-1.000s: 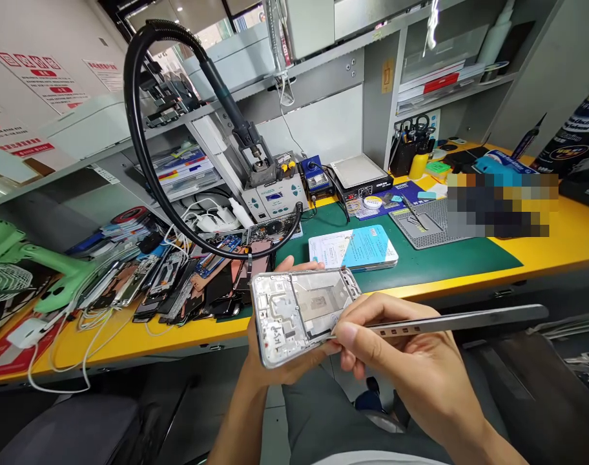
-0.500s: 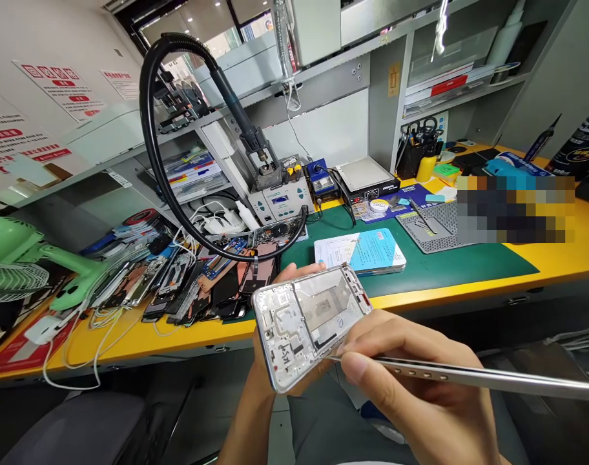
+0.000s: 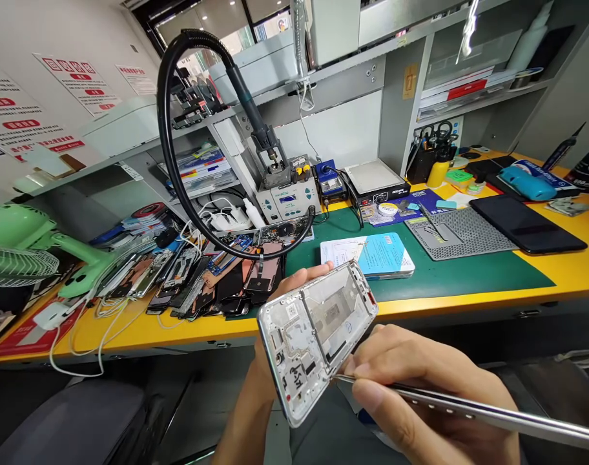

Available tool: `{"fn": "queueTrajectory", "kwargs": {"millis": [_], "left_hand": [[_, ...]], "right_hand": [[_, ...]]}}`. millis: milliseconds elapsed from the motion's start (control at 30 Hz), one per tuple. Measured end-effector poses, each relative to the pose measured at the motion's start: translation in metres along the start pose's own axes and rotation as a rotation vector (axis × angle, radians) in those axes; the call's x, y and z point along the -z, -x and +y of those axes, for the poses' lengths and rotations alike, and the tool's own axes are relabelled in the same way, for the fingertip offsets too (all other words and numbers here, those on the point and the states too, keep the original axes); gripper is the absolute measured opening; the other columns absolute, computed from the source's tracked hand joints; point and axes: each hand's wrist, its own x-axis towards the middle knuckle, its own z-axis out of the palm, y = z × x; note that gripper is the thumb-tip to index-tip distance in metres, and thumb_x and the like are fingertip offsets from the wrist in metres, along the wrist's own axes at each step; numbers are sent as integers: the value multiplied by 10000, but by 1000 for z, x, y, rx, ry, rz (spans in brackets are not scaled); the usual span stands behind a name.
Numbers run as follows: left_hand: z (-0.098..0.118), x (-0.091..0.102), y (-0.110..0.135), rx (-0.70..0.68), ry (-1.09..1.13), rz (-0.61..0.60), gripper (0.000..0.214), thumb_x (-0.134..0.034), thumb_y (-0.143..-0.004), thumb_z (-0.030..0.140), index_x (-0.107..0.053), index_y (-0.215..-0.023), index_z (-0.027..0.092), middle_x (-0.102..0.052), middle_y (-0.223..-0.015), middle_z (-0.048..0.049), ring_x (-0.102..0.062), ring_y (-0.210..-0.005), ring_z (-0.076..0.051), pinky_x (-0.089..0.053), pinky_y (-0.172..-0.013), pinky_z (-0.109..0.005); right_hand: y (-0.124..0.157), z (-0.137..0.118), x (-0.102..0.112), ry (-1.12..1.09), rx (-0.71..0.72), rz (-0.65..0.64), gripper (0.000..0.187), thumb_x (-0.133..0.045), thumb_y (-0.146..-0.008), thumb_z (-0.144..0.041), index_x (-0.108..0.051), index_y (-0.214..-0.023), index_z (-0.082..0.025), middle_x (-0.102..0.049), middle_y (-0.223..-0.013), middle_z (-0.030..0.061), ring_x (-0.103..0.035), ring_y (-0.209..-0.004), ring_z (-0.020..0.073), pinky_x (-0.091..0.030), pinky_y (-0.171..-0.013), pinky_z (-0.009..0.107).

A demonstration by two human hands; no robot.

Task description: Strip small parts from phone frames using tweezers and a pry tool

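My left hand (image 3: 298, 280) grips a phone's bare metal mid-frame (image 3: 294, 349) from behind, most of the palm and fingers hidden by it. The frame is tilted, its inner side toward me, with handwritten marks near the lower end. My right hand (image 3: 420, 374) is closed in a pinch around long silver tweezers (image 3: 473, 408) with a row of small holes. Their tip meets the frame's near long edge, close to the handwriting. Whether the tips grip anything there is too small to tell.
Behind the frame, a blue-and-white boxed stack (image 3: 372, 256) rests on a green mat (image 3: 304, 258). A black phone (image 3: 529, 223) overlaps a grey perforated pad (image 3: 449, 242). Piled phone parts (image 3: 217, 284), a hot-air station (image 3: 287, 200) with looping black hose, and a green fan (image 3: 76, 258) stand leftward.
The phone frame, both hands and the tweezers sit slightly lower and further right in view, the frame tilted more steeply. The whole bench has shifted right as the camera turned.
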Motion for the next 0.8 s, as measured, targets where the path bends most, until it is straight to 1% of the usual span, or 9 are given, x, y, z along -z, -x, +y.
{"fn": "queueTrajectory", "kwargs": {"millis": [100, 200, 300, 433, 533, 633, 700, 733, 800], "left_hand": [[-2, 3, 4, -33, -13, -16, 301, -660, -923, 471, -738, -1207, 411, -754, -1274, 7, -652, -1264, -296, -524, -1090, -487], [-3, 12, 4, 9, -38, -57, 339, -717, -879, 480, -736, -1211, 419, -745, -1292, 2, -618, -1308, -331, -482, -1129, -543], [-3, 19, 2, 130, -10, -53, 356, -744, -847, 494, -750, -1188, 389, -737, -1306, -7, -610, -1313, -359, -477, -1124, -575], [-4, 20, 2, 258, 62, -45, 437, -784, -799, 468, -738, -1208, 321, -713, -1348, -38, -620, -1293, -385, -518, -1085, -570], [-3, 17, 2, 342, 154, -61, 400, -731, -854, 418, -709, -1246, 341, -700, -1367, -24, -663, -1236, -370, -550, -1044, -573], [-3, 15, 3, 444, 173, -97, 417, -611, -932, 489, -683, -1293, 292, -724, -1313, -88, -702, -1155, -394, -597, -946, -591], [-6, 17, 4, 372, 96, -79, 395, -599, -955, 473, -660, -1316, 323, -732, -1289, -91, -706, -1150, -382, -599, -934, -585], [-8, 18, 5, 293, 46, -74, 417, -675, -920, 434, -644, -1328, 351, -721, -1304, -78, -694, -1175, -371, -583, -968, -577], [-14, 22, 6, 140, -55, -110, 652, -845, -786, 322, -581, -1377, 400, -668, -1380, -55, -646, -1251, -360, -527, -1060, -568]], "right_hand": [[-4, 0, 0, -1, -14, -8, 200, -687, -808, -51, -760, -820, -236, -763, -714, 35, -730, -650, 186, -611, -602, 266], [-7, -3, 1, 12, -60, -20, 182, -686, -821, -63, -758, -810, -229, -759, -710, 29, -709, -626, 171, -588, -572, 247], [-8, -3, 4, 9, -108, -57, 140, -709, -844, -107, -751, -778, -224, -746, -693, 15, -686, -611, 154, -563, -572, 234], [-10, -1, 7, -4, -152, -64, 133, -714, -854, -152, -738, -739, -215, -740, -678, 5, -679, -616, 147, -542, -590, 227], [-12, 0, 8, 0, -189, -76, 143, -720, -859, -171, -726, -720, -203, -739, -683, 2, -677, -622, 141, -535, -598, 225], [-12, 1, 8, 9, -215, -81, 139, -721, -877, -198, -725, -739, -201, -733, -698, 0, -670, -639, 138, -526, -608, 229], [-11, 1, 7, 26, -217, -59, 147, -721, -876, -203, -723, -729, -196, -722, -686, 0, -650, -610, 129, -513, -583, 225], [-11, 1, 7, 30, -213, -38, 158, -724, -873, -205, -721, -716, -196, -718, -680, 1, -641, -597, 124, -507, -566, 220], [-10, 2, 7, 26, -198, 21, 183, -728, -873, -212, -716, -691, -201, -712, -668, 0, -641, -591, 121, -505, -548, 210]]}}
